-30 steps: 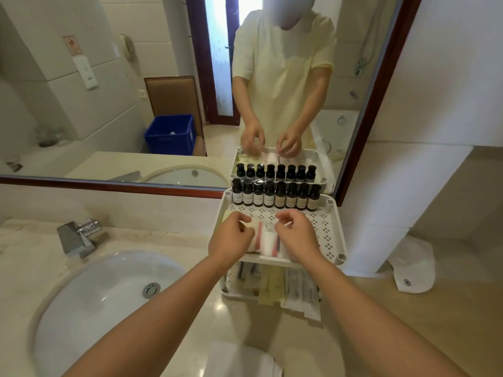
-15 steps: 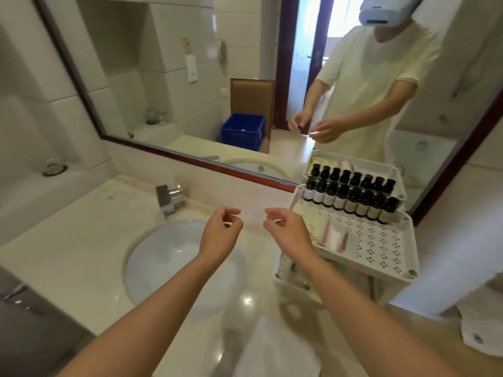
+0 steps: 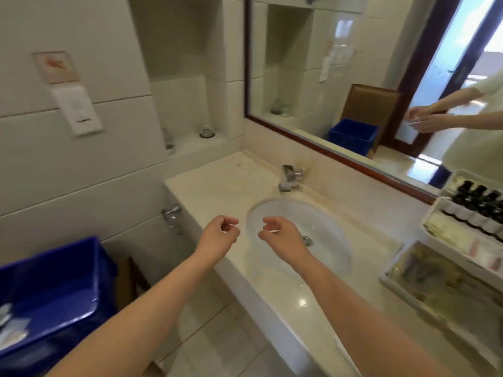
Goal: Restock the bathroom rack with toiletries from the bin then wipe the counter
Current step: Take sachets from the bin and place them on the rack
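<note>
Both hands empty, left grip (image 3: 217, 235) and right grip (image 3: 281, 234) loosely curled above the sink (image 3: 326, 221); likely light, slippery sachets (image 3: 12, 326) in the blue bin (image 3: 60, 289) lower left, best pinched by edges.

At eight o'clock the bin (image 3: 58, 289) is deep blue. The surface (image 3: 226, 186) is cream marble with faint veins; the sink (image 3: 326, 232) is white. At three o'clock the rack (image 3: 435, 210) is white, holding dark brown bottles (image 3: 479, 202) with white labels. The mirror frame (image 3: 340, 156) is reddish brown.
</note>
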The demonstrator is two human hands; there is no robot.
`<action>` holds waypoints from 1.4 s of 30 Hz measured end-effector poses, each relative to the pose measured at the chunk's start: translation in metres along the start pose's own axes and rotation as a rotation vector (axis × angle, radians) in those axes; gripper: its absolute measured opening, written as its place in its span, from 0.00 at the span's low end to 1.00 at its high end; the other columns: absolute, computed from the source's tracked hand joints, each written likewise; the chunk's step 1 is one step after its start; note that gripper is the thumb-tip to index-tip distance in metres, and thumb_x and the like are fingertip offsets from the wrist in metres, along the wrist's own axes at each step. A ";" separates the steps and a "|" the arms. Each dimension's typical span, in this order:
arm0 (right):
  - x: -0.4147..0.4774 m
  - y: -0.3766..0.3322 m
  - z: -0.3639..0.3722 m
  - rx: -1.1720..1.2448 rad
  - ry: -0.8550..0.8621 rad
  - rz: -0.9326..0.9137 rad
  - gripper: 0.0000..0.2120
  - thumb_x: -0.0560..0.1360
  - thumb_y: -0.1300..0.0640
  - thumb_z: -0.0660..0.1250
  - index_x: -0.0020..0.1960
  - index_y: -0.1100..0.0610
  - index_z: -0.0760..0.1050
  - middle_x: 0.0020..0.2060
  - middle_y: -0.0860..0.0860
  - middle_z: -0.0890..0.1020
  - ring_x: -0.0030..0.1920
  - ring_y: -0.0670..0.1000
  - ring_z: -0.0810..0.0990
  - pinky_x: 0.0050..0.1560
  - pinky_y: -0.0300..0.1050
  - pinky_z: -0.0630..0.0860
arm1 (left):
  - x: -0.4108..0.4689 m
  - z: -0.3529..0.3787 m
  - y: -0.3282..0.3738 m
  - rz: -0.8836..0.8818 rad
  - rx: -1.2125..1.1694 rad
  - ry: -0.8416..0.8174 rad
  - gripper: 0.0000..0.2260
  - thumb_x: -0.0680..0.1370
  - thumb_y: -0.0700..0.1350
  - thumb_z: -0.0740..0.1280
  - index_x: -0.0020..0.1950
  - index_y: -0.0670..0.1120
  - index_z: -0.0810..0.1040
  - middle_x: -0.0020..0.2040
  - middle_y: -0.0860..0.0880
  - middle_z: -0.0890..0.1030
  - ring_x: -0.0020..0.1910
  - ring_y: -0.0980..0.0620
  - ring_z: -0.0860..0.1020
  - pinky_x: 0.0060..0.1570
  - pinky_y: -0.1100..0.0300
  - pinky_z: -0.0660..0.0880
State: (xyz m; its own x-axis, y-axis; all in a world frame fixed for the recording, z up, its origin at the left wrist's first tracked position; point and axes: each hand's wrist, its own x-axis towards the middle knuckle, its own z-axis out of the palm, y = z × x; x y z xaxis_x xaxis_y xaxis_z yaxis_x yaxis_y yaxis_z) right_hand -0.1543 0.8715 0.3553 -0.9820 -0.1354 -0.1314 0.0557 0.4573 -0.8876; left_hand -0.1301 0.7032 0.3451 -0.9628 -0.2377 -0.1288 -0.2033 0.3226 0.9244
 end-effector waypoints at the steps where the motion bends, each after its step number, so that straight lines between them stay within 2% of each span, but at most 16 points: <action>1: -0.003 -0.007 0.019 -0.005 -0.025 -0.016 0.18 0.73 0.57 0.70 0.63 0.55 0.76 0.55 0.51 0.81 0.51 0.48 0.79 0.54 0.41 0.75 | -0.007 -0.019 -0.010 -0.014 -0.003 0.022 0.07 0.76 0.39 0.65 0.53 0.47 0.77 0.41 0.48 0.79 0.38 0.51 0.78 0.40 0.57 0.74; 5: -0.019 -0.036 0.092 -0.057 -0.153 -0.092 0.21 0.73 0.57 0.69 0.65 0.57 0.75 0.57 0.51 0.81 0.55 0.48 0.80 0.59 0.41 0.73 | -0.037 -0.092 -0.041 -0.054 0.000 0.114 0.07 0.77 0.38 0.65 0.54 0.45 0.77 0.39 0.47 0.79 0.36 0.53 0.76 0.35 0.63 0.73; 8: -0.029 -0.059 0.143 -0.065 -0.229 -0.136 0.21 0.73 0.59 0.69 0.66 0.59 0.75 0.57 0.52 0.81 0.58 0.50 0.79 0.60 0.42 0.72 | -0.061 -0.143 -0.060 -0.105 -0.036 0.187 0.07 0.77 0.39 0.65 0.54 0.45 0.77 0.43 0.46 0.80 0.38 0.52 0.78 0.39 0.60 0.75; 11: -0.040 -0.079 0.193 -0.056 -0.305 -0.162 0.21 0.73 0.60 0.70 0.66 0.60 0.75 0.57 0.53 0.81 0.57 0.50 0.79 0.61 0.41 0.72 | -0.083 -0.191 -0.085 -0.151 -0.038 0.247 0.07 0.77 0.41 0.66 0.54 0.46 0.77 0.45 0.47 0.81 0.41 0.52 0.80 0.46 0.57 0.77; 14: -0.050 -0.096 0.239 -0.057 -0.380 -0.189 0.21 0.73 0.58 0.70 0.65 0.58 0.75 0.57 0.53 0.82 0.57 0.47 0.79 0.62 0.41 0.72 | -0.103 -0.232 -0.109 -0.198 -0.037 0.307 0.07 0.78 0.41 0.65 0.55 0.47 0.77 0.47 0.46 0.81 0.43 0.52 0.80 0.43 0.59 0.77; 18: -0.062 -0.118 0.293 -0.088 -0.488 -0.243 0.20 0.74 0.56 0.69 0.65 0.55 0.74 0.57 0.49 0.80 0.53 0.44 0.77 0.54 0.37 0.71 | -0.127 -0.276 -0.134 -0.272 -0.069 0.407 0.08 0.79 0.41 0.65 0.57 0.46 0.75 0.50 0.46 0.81 0.42 0.53 0.80 0.40 0.62 0.76; 23: -0.065 -0.137 0.359 -0.110 -0.631 -0.295 0.20 0.75 0.55 0.68 0.66 0.54 0.73 0.56 0.48 0.79 0.51 0.42 0.77 0.46 0.32 0.72 | -0.143 -0.324 -0.167 -0.355 -0.126 0.515 0.09 0.78 0.42 0.66 0.58 0.46 0.75 0.50 0.47 0.80 0.43 0.51 0.80 0.45 0.57 0.77; 26: -0.060 -0.147 0.399 -0.131 -0.700 -0.321 0.20 0.75 0.55 0.68 0.67 0.54 0.73 0.56 0.47 0.79 0.53 0.44 0.77 0.51 0.35 0.73 | -0.144 -0.354 -0.187 -0.396 -0.149 0.577 0.08 0.77 0.42 0.66 0.56 0.46 0.76 0.48 0.49 0.79 0.42 0.51 0.79 0.49 0.53 0.78; 28: -0.055 -0.155 0.427 -0.141 -0.742 -0.336 0.20 0.75 0.55 0.69 0.67 0.53 0.72 0.56 0.47 0.79 0.55 0.44 0.77 0.54 0.37 0.73 | -0.141 -0.374 -0.201 -0.419 -0.162 0.613 0.08 0.77 0.41 0.66 0.55 0.47 0.76 0.48 0.47 0.79 0.42 0.51 0.79 0.51 0.50 0.79; 32: -0.036 -0.175 0.482 -0.151 -0.819 -0.334 0.20 0.75 0.56 0.69 0.67 0.53 0.72 0.57 0.48 0.79 0.56 0.45 0.76 0.57 0.40 0.74 | -0.126 -0.415 -0.228 -0.462 -0.155 0.671 0.08 0.77 0.41 0.65 0.56 0.46 0.76 0.50 0.46 0.80 0.42 0.52 0.80 0.42 0.59 0.77; 38: 0.002 -0.200 0.556 -0.173 -0.896 -0.313 0.20 0.74 0.56 0.69 0.65 0.51 0.73 0.54 0.45 0.78 0.55 0.44 0.77 0.58 0.44 0.77 | -0.090 -0.475 -0.258 -0.512 -0.142 0.690 0.07 0.78 0.42 0.66 0.56 0.47 0.75 0.49 0.48 0.80 0.41 0.55 0.79 0.40 0.64 0.74; 40: 0.013 -0.202 0.581 -0.187 -0.920 -0.307 0.20 0.74 0.56 0.69 0.65 0.51 0.73 0.54 0.46 0.78 0.55 0.45 0.78 0.59 0.45 0.77 | -0.079 -0.490 -0.269 -0.523 -0.150 0.693 0.06 0.78 0.42 0.66 0.55 0.48 0.75 0.49 0.50 0.80 0.44 0.55 0.79 0.41 0.64 0.74; 42: 0.023 -0.199 0.601 -0.209 -0.935 -0.292 0.19 0.74 0.57 0.69 0.65 0.51 0.73 0.54 0.46 0.78 0.54 0.45 0.78 0.58 0.45 0.77 | -0.072 -0.501 -0.283 -0.553 -0.144 0.684 0.06 0.78 0.42 0.66 0.55 0.49 0.75 0.49 0.51 0.80 0.48 0.53 0.79 0.46 0.60 0.77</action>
State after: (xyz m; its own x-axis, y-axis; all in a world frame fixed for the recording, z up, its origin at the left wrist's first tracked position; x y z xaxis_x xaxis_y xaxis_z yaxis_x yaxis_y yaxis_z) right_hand -0.0793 0.2490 0.2640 -0.4110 -0.8627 -0.2946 -0.2862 0.4289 -0.8568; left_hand 0.0857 0.1702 0.2722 -0.4068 -0.8352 -0.3701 -0.5387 -0.1078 0.8356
